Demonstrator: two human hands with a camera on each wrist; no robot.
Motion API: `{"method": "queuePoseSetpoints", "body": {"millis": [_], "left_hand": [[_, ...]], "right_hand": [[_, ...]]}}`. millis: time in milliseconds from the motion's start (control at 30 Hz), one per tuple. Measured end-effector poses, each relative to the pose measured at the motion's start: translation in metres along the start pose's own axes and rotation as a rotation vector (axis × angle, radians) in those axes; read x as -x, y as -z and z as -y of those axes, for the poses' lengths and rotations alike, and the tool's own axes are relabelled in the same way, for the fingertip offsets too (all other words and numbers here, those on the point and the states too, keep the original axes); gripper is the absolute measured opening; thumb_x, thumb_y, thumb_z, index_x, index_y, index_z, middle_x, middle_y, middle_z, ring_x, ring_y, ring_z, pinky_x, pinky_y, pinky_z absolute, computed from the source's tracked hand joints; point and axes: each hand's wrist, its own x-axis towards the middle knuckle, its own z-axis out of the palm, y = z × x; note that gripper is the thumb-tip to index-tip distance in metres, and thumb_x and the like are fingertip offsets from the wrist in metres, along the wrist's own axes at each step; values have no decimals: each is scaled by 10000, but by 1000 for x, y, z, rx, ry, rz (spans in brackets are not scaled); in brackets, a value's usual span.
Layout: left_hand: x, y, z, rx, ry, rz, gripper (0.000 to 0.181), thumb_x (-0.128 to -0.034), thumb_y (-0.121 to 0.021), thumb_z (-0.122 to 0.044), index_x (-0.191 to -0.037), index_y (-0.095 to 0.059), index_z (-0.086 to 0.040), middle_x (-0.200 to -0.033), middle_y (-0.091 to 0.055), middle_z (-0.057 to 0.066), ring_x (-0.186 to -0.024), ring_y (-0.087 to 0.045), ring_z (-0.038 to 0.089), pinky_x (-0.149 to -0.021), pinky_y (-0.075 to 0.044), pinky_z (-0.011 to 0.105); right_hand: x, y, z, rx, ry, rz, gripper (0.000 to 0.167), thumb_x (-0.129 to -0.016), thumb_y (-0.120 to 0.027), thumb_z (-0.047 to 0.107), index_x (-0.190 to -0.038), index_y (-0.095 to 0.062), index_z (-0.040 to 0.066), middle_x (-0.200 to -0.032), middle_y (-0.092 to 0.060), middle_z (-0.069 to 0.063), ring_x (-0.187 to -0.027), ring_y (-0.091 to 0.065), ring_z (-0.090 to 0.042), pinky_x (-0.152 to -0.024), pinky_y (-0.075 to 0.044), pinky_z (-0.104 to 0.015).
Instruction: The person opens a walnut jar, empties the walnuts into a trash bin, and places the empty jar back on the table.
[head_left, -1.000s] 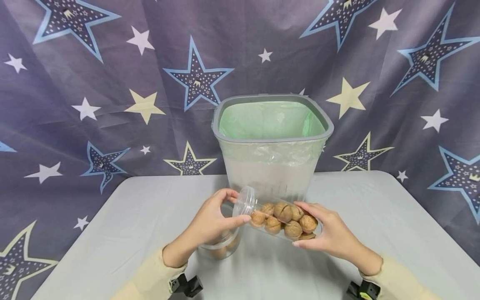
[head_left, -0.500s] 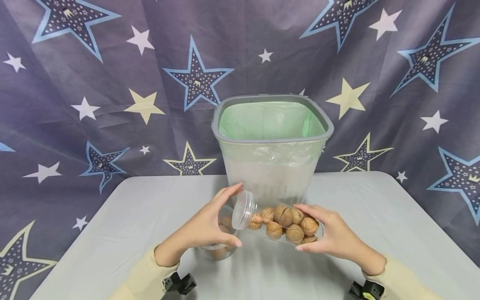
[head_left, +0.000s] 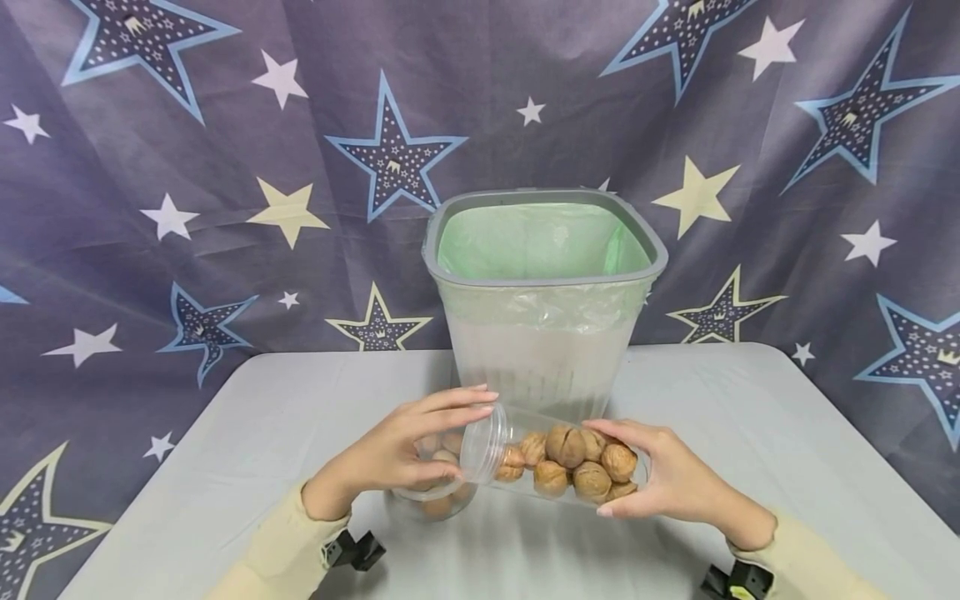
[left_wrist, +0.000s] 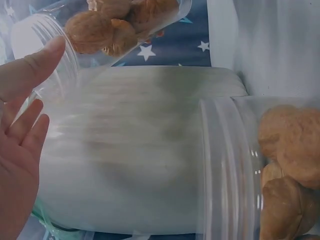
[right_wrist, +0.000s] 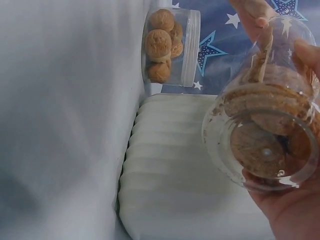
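Nearest, pale sleeves [head_left: 273, 542] with black wrist devices [head_left: 352, 552] lead in from the bottom corners, palms facing each other. The right hand [head_left: 663, 475] grips the base end of a clear jar [head_left: 520, 427] of walnuts [head_left: 566, 447], thumb below and fingers above. The jar lies on its side, its base end slightly lower. At the opposite end the left hand [head_left: 397, 446] is at the ridged clear lid [head_left: 483, 442], fingers reaching along its upper edge; whether they pinch it I cannot tell. The left wrist view adds the thumb across the lid's edge and other fingers loose beneath; the right wrist view alone shows the jar's round bottom. Behind the left hand, partly hidden from the head camera, a second clear jar [right_wrist: 184, 65] of walnuts stands upright on the table [head_left: 285, 433], seen plainly from the right wrist. Farther back stands a grey-rimmed bin [head_left: 543, 281] with a green liner [head_left: 525, 242], before a star-patterned curtain [head_left: 495, 50].
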Motion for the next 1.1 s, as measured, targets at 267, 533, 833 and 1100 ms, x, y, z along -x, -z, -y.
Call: {"method": "queuePoseSetpoints", "body": {"millis": [267, 533, 833, 1100], "left_hand": [[-1, -1, -1, -21, -11, -22, 661, -795, -733, -211, -1367, -471, -8, -1365, -493, 175, -1232, -501, 279, -1007, -424, 354], [0, -2, -2, -15, 23, -44, 781, -662, -808, -157, -1355, -484, -1, -1333, -518, 186, -1200, -524, 267, -991, -438, 337], [2, -6, -5, 7, 169, -84, 842, -579, -865, -124, -1332, -511, 2, -1266, -565, 169, -1153, -549, 247, -988, -437, 307], [3, -11, -8, -1, 262, -109, 849, -560, -877, -182, -1316, -530, -8, -1217, -596, 128, -1107, -575, 237, -976, -448, 307]], "right_hand": [[-1, 0, 0, -13, 5, 13, 807, -620, -884, 302, -1306, -539, 54, -1186, -637, -25, -1051, -606, -136, -933, -451, -219], [0, -1, 1, -12, -7, 7, 803, -612, -889, 287, -1300, -545, 58, -1170, -645, -24, -1030, -611, -127, -917, -456, -213], [0, -1, 0, 15, -18, 0, 782, -625, -880, 318, -1287, -555, 56, -1153, -646, -5, -1000, -615, -114, -880, -482, -228], [1, -2, -2, 29, -7, -13, 787, -615, -885, 303, -1281, -556, 43, -1147, -647, -18, -992, -620, -124, -875, -495, -255]]}}
